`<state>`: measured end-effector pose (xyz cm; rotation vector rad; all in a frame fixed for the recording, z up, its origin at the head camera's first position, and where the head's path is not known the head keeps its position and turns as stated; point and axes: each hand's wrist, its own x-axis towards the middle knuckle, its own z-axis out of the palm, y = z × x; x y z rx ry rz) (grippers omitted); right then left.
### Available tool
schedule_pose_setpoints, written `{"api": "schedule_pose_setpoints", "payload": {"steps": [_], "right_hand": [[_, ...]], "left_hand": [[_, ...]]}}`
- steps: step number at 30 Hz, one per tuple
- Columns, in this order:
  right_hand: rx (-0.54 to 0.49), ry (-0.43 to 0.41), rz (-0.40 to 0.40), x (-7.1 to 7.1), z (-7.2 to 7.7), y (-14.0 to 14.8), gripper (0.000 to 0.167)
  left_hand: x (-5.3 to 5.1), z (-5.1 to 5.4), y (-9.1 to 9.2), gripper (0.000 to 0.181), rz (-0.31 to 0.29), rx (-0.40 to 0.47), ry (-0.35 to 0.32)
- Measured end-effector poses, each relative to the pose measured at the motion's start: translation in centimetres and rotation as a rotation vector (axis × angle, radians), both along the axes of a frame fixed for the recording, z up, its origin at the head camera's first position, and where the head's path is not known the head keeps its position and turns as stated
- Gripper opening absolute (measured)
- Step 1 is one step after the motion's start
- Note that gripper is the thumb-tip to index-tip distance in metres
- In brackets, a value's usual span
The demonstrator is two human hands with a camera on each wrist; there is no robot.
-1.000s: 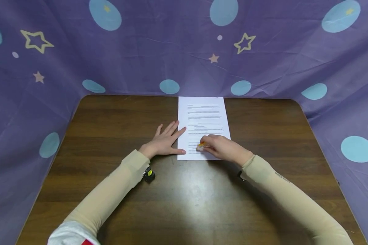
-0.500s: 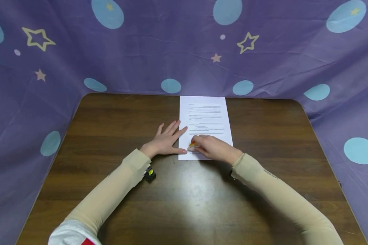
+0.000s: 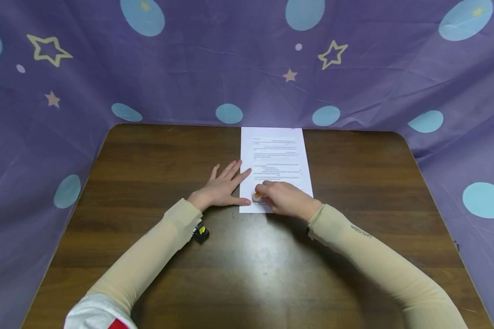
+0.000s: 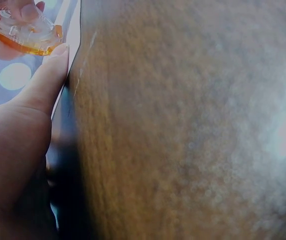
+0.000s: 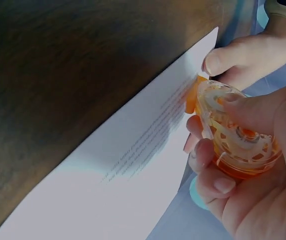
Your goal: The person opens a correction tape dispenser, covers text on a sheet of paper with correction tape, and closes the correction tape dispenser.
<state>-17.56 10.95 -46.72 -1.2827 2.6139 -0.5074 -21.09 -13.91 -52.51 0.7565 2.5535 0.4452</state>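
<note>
A printed sheet of paper [image 3: 271,160] lies on the brown table, its far end at the curtain. My left hand [image 3: 220,189] rests with spread fingers across the sheet's left edge, thumb near the bottom corner. Low on the page, my right hand [image 3: 290,199] grips a correction tape dispenser [image 5: 248,150] of clear and orange plastic, its reels visible in the right wrist view. Its orange tip [image 5: 192,97] is at the printed lines, close to the left thumb [image 5: 220,61]. Whether the tip touches the paper I cannot tell. The left wrist view shows part of the dispenser [image 4: 28,37] beyond my thumb.
Behind and beside the wooden table [image 3: 169,283] hangs a purple curtain [image 3: 197,59] with stars and blue ovals. A small black device [image 3: 200,232] is strapped under the left wrist.
My right hand has moved left across the lower lines with the correction tape dispenser, mostly in the first half second. The left hand stays in place on the sheet.
</note>
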Motion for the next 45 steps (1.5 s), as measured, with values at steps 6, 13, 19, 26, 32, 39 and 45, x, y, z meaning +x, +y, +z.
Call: {"api": "schedule_pose_setpoints", "payload": {"steps": [6,13,19,26,32,39,45], "right_hand": [[-0.004,-0.012,-0.004,0.0,-0.1,0.8,0.008],[-0.021,-0.026,-0.022,0.0,-0.3,1.9,0.008],[-0.049,-0.029,-0.033,0.0,-0.2,2.8,0.008],[-0.061,-0.026,-0.052,0.2,-0.5,3.4,0.012],[-0.087,-0.019,-0.065,0.6,-0.9,3.7,0.010],[-0.158,-0.052,-0.145,0.7,-1.7,5.2,0.017],[-0.157,-0.043,-0.221,0.7,-1.8,6.5,0.022]], "left_hand": [[0.1,0.2,0.2,0.106,0.006,0.006,-0.011],[0.2,0.5,0.3,0.105,0.005,0.003,-0.016],[0.1,1.0,0.2,0.105,0.001,-0.007,-0.006],[0.1,0.8,0.1,0.106,0.000,-0.006,-0.011],[0.1,0.0,0.1,0.106,0.003,-0.003,-0.013],[0.3,0.5,0.2,0.106,-0.011,0.012,-0.020],[0.0,0.4,0.1,0.106,-0.007,-0.003,-0.008]]}}
